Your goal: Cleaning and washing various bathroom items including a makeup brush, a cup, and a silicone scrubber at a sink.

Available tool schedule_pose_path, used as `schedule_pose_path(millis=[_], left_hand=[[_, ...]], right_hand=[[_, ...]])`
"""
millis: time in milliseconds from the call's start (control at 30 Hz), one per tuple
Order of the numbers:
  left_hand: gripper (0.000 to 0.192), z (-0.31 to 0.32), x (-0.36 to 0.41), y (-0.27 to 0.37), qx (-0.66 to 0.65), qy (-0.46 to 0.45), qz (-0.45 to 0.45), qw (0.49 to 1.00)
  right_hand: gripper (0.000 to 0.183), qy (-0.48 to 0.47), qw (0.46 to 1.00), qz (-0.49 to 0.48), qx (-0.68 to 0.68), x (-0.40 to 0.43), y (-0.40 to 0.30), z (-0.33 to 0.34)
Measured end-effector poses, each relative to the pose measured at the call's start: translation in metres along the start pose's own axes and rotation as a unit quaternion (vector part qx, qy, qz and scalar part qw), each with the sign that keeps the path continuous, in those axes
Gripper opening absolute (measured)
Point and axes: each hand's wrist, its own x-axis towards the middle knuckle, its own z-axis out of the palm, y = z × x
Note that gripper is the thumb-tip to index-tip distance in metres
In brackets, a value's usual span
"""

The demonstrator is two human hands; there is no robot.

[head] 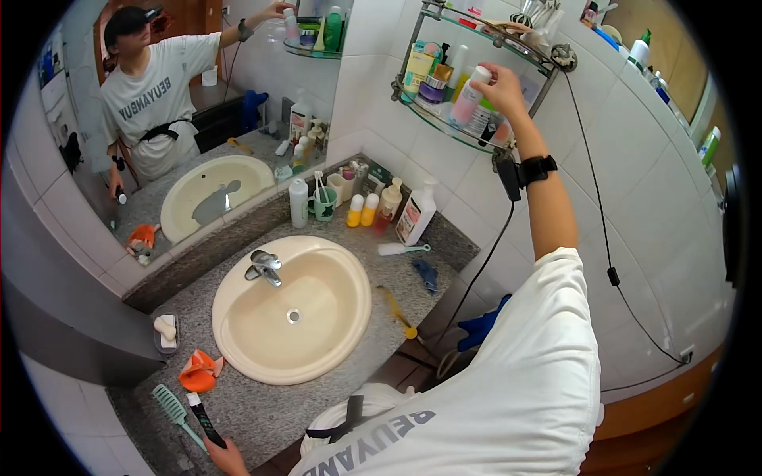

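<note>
My right hand [501,89] is raised to the glass corner shelf [440,123], its fingers closed around the white cap of a pink and white bottle [468,98]. The bottle leans among jars and tubes on the lower tier; a purple jar [433,90] with a gold-lidded jar above it stands to its left. At the bottom edge, my left hand [226,457] holds the lower end of a black tube with a white cap [204,416]. Beside that tube, a mint-green hairbrush [172,404] lies on the granite counter, its handle reaching towards the same hand.
An oval basin [292,309] with a chrome faucet [264,268] is set in the counter. Bottles and a green cup [323,204] line the back. An orange cloth [201,370] and soap dish [166,333] are at left. A black cable [485,262] hangs beneath the shelf.
</note>
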Motion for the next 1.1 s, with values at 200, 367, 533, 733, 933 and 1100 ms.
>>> schedule_pose_path(millis=[200, 367, 533, 733, 933, 1100], left_hand=[[0.058, -0.003, 0.001, -0.003, 0.023, -0.021, -0.021, 0.999], [0.058, 0.0, 0.001, -0.018, 0.028, 0.002, -0.033, 0.999], [0.058, 0.025, 0.02, -0.072, -0.078, 0.072, 0.147, 0.984], [0.054, 0.031, 0.021, -0.069, -0.042, 0.03, 0.07, 0.996], [0.058, 0.023, 0.019, -0.061, -0.049, 0.013, 0.061, 0.997], [0.059, 0.017, 0.026, -0.054, -0.003, 0.069, 0.071, 0.995]], right_hand=[[0.051, 0.039, 0.986, 0.008, -0.159, 0.012, 0.006, 0.008], [0.047, 0.173, 0.983, -0.055, 0.008, -0.019, -0.039, 0.011], [0.043, 0.048, 0.977, -0.062, 0.2, -0.105, -0.088, -0.038], [0.043, -0.166, 0.964, 0.045, 0.203, -0.283, -0.055, 0.103], [0.044, -0.197, 0.957, 0.196, 0.088, -0.388, -0.003, 0.186], [0.05, -0.191, 0.965, 0.175, 0.051, -0.422, 0.051, 0.211]])
